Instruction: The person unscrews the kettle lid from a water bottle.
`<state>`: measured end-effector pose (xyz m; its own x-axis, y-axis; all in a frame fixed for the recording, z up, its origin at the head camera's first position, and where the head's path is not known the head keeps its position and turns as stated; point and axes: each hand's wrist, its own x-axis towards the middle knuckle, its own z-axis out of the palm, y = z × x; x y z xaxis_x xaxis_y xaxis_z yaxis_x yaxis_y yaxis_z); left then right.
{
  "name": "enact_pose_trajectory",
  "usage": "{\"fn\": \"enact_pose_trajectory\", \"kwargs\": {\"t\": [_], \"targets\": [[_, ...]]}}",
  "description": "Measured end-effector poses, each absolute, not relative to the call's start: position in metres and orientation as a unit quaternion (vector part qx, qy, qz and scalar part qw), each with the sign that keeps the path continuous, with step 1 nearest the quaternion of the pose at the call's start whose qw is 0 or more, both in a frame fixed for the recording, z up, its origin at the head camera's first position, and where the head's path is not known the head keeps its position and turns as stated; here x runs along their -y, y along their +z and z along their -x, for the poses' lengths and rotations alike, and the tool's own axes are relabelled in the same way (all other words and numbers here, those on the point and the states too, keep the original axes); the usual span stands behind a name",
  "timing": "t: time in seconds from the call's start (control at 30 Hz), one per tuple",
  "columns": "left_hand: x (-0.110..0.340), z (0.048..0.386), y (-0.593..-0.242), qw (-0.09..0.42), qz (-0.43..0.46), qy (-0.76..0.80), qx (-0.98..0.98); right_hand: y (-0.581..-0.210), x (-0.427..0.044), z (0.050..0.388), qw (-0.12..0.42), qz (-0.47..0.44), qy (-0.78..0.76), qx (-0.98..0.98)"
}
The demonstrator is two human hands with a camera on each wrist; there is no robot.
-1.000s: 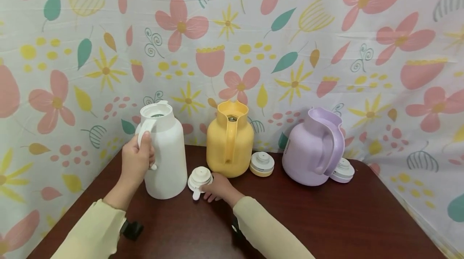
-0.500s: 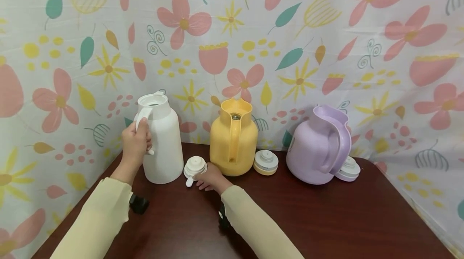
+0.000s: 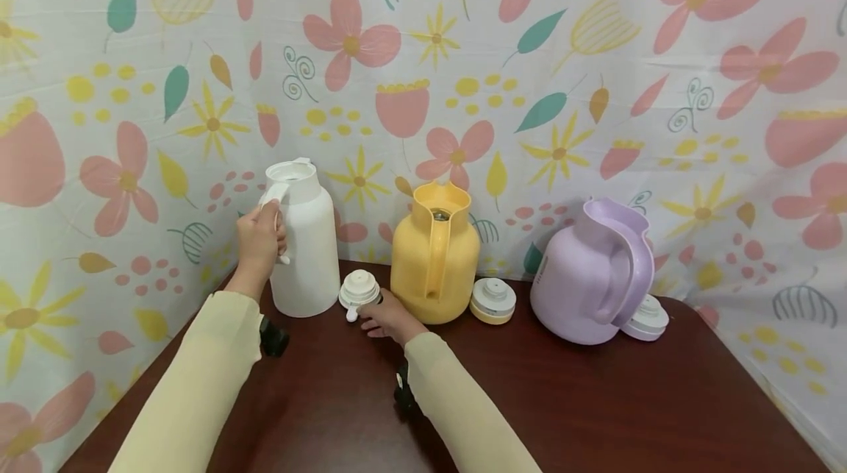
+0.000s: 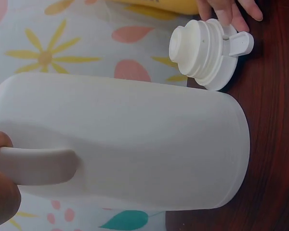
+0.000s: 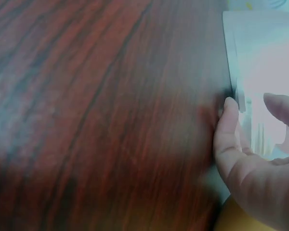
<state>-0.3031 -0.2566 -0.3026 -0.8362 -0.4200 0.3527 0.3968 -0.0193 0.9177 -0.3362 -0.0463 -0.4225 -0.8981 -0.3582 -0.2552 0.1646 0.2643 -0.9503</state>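
Note:
My left hand [image 3: 260, 237] grips the handle [image 4: 36, 166] of a white thermos jug [image 3: 307, 252], which stands upright with its top uncovered. To its right, a white jug lid [image 3: 360, 287] lies on the table, stepped plug side up, its small tab facing me. My right hand [image 3: 390, 317] holds the lid at its right side, thumb and curved fingers against it; the contact is partly hidden. In the left wrist view, the lid [image 4: 209, 53] sits beside the jug's base, with right-hand fingertips [image 4: 225, 13] at its rim. Glare blurs the lid in the right wrist view.
Close to the right hand stands a yellow thermos jug [image 3: 433, 260], with its lid [image 3: 492, 301] beside it. Farther right are a lilac jug [image 3: 585, 278] and its lid [image 3: 647, 318]. A flowered cloth [image 3: 397, 46] hangs behind the dark table [image 3: 595, 399].
The white jug has moved back toward the cloth, with my left hand on its handle. Its lid has slid back and slightly left along with my right hand. The camera view has shifted slightly.

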Motion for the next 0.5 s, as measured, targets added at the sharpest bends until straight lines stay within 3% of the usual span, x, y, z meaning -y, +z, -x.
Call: {"fn": "enact_pose_trajectory", "kwargs": {"t": [0.5], "targets": [[0.257, 0.319, -0.292, 0.263, -0.036, -0.724, 0.636, -0.426, 0.051, 0.351, 0.255, 0.057, -0.634, -0.728]]}}
